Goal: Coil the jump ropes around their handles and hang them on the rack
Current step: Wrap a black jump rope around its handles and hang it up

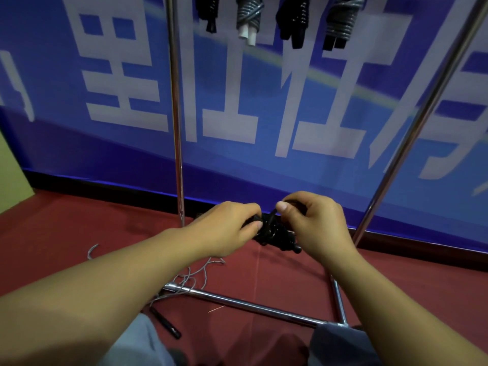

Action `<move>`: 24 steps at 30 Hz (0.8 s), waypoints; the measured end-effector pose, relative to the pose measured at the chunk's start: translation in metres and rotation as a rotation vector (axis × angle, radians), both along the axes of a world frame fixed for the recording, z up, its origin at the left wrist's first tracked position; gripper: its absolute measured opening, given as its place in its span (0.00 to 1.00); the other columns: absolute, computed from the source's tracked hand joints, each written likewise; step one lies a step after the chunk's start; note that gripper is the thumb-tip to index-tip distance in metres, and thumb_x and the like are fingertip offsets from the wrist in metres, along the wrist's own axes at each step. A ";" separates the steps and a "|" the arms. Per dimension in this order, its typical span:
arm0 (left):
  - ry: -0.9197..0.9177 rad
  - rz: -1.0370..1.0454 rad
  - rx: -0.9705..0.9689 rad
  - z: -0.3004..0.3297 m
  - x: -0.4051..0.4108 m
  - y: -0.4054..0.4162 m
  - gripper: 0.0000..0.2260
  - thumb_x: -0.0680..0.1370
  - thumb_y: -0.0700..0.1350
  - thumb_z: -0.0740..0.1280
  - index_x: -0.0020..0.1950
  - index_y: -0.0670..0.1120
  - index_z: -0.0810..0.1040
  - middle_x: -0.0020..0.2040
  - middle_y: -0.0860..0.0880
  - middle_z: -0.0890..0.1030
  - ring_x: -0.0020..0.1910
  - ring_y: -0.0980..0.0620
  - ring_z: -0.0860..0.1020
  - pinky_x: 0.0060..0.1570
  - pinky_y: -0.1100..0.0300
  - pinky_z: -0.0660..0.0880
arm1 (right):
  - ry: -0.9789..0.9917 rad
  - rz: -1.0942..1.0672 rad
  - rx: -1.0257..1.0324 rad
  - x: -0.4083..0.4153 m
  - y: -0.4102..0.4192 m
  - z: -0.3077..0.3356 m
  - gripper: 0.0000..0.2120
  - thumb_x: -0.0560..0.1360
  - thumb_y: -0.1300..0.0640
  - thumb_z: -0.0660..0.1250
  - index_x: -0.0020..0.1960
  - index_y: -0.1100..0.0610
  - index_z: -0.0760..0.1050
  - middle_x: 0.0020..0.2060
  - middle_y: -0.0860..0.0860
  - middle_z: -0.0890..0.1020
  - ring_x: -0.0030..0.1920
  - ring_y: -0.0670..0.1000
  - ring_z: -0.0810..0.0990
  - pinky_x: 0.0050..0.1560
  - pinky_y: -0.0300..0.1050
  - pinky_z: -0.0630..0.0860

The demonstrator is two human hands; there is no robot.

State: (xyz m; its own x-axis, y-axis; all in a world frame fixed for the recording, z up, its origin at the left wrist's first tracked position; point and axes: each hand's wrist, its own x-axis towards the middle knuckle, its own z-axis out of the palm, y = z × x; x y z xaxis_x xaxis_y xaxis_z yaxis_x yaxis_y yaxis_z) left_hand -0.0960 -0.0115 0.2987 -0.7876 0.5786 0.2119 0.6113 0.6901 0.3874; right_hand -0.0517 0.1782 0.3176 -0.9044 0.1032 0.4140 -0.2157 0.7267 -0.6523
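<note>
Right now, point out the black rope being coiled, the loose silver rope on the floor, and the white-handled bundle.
black rope [274, 233], head view, coil between hands
silver rope [196, 273], head view, tangled strands
white-handled bundle [248, 14], head view, wound coil

hung rope bundles [249, 17] cut off above, black rope [274, 233] perhaps half-hidden by hands [317, 223]

Coiled black jump rope [274, 233], held before metal rack [176, 128].

A dark red floor [66, 228] carried the rack's chrome base bars [237, 303], a loose grey jump rope [195, 276] tangled across one bar, and its black handle [165, 322] nearby.
</note>
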 end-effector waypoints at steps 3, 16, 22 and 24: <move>-0.010 -0.069 -0.020 0.001 0.007 0.003 0.06 0.82 0.50 0.62 0.48 0.50 0.73 0.39 0.51 0.77 0.37 0.50 0.74 0.39 0.51 0.72 | 0.005 0.007 0.030 -0.002 0.000 -0.003 0.04 0.77 0.52 0.71 0.43 0.48 0.82 0.33 0.40 0.81 0.39 0.35 0.79 0.37 0.27 0.69; 0.006 -0.142 0.006 0.014 0.024 0.006 0.05 0.83 0.48 0.59 0.52 0.48 0.72 0.44 0.50 0.78 0.44 0.47 0.75 0.47 0.46 0.73 | -0.160 -0.019 -0.150 -0.020 0.011 -0.009 0.10 0.78 0.49 0.70 0.39 0.48 0.81 0.27 0.44 0.80 0.28 0.38 0.77 0.35 0.36 0.71; 0.096 -0.147 0.036 0.013 0.028 0.006 0.05 0.84 0.46 0.60 0.55 0.46 0.73 0.44 0.53 0.75 0.46 0.51 0.70 0.49 0.50 0.71 | -0.271 -0.008 -0.196 -0.022 0.012 -0.013 0.16 0.80 0.46 0.67 0.40 0.55 0.82 0.30 0.52 0.83 0.30 0.46 0.78 0.36 0.49 0.76; 0.140 -0.124 0.087 0.008 0.024 0.005 0.04 0.83 0.43 0.62 0.56 0.47 0.74 0.43 0.54 0.74 0.44 0.54 0.67 0.46 0.55 0.68 | -0.388 0.046 -0.314 -0.019 0.011 -0.012 0.19 0.81 0.44 0.65 0.42 0.58 0.81 0.33 0.58 0.84 0.30 0.52 0.79 0.32 0.50 0.77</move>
